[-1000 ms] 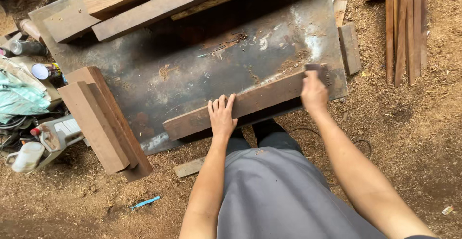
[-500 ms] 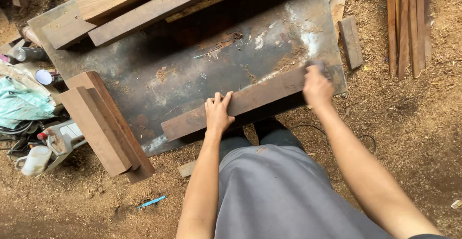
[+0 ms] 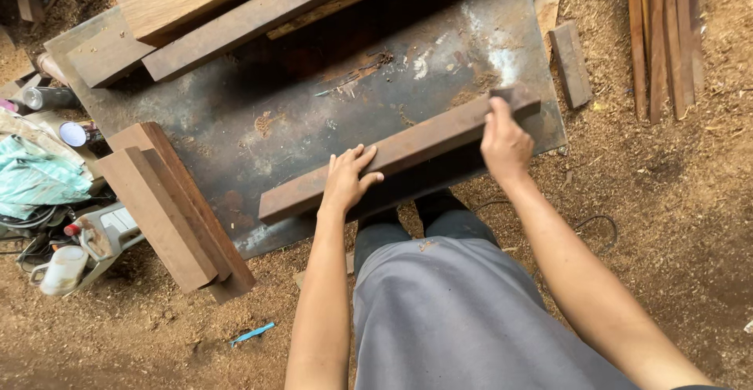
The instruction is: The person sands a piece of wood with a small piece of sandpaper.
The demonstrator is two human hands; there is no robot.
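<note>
A long dark wooden plank (image 3: 423, 143) lies slantwise along the near edge of a rusty metal sheet (image 3: 314, 115). My left hand (image 3: 349, 176) rests on the plank's left half with fingers spread over its top. Further right, my right hand (image 3: 504, 140) grips the plank near its right end. My grey shirt and dark trousers fill the bottom of the view.
Thick timbers (image 3: 235, 5) are stacked on the sheet's far side. Two brown boards (image 3: 169, 205) lean off its left edge. Thin slats (image 3: 663, 37) and a short block (image 3: 570, 64) lie at the right. Cans, a cloth and a tool clutter the sawdust ground at left.
Both hands and the plank sit slightly higher and further right in the view than before; the grip looks the same.
</note>
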